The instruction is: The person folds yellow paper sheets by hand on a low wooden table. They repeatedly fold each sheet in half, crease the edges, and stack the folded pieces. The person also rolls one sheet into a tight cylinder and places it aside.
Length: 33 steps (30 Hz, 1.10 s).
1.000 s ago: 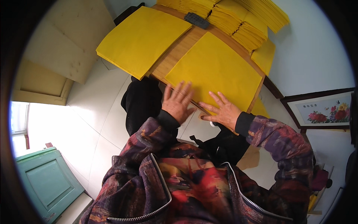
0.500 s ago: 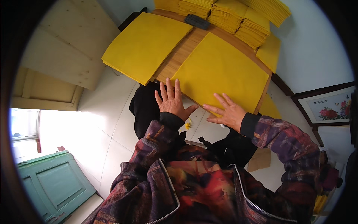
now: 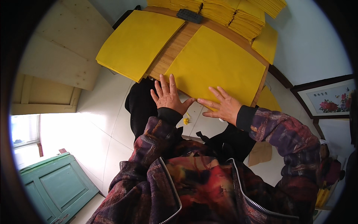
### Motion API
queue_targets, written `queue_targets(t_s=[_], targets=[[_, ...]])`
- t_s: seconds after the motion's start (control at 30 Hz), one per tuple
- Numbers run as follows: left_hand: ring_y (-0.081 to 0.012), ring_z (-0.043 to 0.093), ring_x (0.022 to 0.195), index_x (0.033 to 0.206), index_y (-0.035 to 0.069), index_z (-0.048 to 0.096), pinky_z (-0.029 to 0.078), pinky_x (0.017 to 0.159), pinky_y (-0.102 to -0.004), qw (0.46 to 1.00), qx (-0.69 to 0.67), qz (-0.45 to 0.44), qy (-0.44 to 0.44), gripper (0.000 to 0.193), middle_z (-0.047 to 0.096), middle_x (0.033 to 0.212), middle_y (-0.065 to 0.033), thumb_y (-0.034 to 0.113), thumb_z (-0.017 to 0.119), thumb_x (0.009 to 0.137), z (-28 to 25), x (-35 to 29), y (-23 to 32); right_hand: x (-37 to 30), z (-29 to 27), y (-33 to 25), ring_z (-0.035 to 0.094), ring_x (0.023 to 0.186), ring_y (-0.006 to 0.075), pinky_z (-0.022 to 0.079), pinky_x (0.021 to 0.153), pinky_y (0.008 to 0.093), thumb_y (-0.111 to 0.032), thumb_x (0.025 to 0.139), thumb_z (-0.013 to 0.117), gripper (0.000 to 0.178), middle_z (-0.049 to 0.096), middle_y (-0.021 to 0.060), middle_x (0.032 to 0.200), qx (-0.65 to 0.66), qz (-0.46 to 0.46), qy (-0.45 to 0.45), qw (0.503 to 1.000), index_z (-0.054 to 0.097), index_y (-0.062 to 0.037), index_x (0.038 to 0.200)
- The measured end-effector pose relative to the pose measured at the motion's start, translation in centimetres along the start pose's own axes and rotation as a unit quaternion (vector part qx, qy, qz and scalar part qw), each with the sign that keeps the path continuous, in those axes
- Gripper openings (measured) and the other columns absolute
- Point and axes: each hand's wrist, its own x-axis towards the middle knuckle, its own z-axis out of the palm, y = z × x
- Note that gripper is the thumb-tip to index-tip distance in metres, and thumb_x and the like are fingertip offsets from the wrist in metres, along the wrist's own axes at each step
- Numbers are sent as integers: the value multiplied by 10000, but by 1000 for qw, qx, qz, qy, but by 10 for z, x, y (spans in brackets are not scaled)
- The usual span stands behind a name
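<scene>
A large yellow sheet [image 3: 220, 61] lies flat on the wooden table [image 3: 168, 48] in front of me. My left hand [image 3: 168, 96] is open, fingers spread, at the sheet's near left corner. My right hand [image 3: 223, 104] is open too, its fingers reaching over the near edge of the sheet. Neither hand grips anything, and the left thumb tip comes close to the right hand's fingers. To the left, a stack of yellow sheets [image 3: 138, 41] lies at the table's edge and hangs a little past it.
Stacks of folded yellow sheets [image 3: 223, 13] stand along the table's far side, beside a dark grey block [image 3: 189, 15]. A framed flower picture [image 3: 332, 98] leans at the right. Yellow scraps [image 3: 186, 121] lie on the tiled floor [image 3: 108, 112]. A green cabinet door [image 3: 59, 184] is at lower left.
The whole view has shifted slightly, so the table appears a bit higher and to the left. Both hands stay open by the near edge, the right fingers slightly closer to the left thumb.
</scene>
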Motion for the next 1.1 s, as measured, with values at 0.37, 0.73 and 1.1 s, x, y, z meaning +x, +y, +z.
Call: queue_targets(t_s=[0.37, 0.73, 1.1], targets=[[-450, 143, 1423, 1511, 115, 170, 133, 1095, -636, 1000, -6, -12, -11, 1155, 93, 1568, -220, 630, 750, 655, 4, 0, 3, 0, -2, 1, 38, 1444, 432, 70, 1153, 582, -333, 935, 484, 548, -51, -35, 1608, 19, -6, -18, 1000, 320, -471, 1439], [-466, 148, 1416, 1516, 112, 150, 159, 1081, -651, 999, -30, -24, -29, 1173, 58, 1573, -217, 621, 757, 651, 0, 0, 5, -2, -10, 3, 46, 1440, 433, 96, 1146, 583, -370, 909, 524, 568, -30, -31, 1608, 4, -8, -14, 1000, 329, -472, 1432], [-475, 202, 1392, 1524, 147, 110, 205, 1062, -654, 998, -37, -37, -42, 1200, 29, 1584, -186, 628, 762, 639, 4, 0, 3, 0, -1, 1, 63, 1438, 443, 106, 1143, 590, -345, 903, 536, 590, -57, -22, 1608, 19, -8, -5, 1000, 325, -440, 1446]])
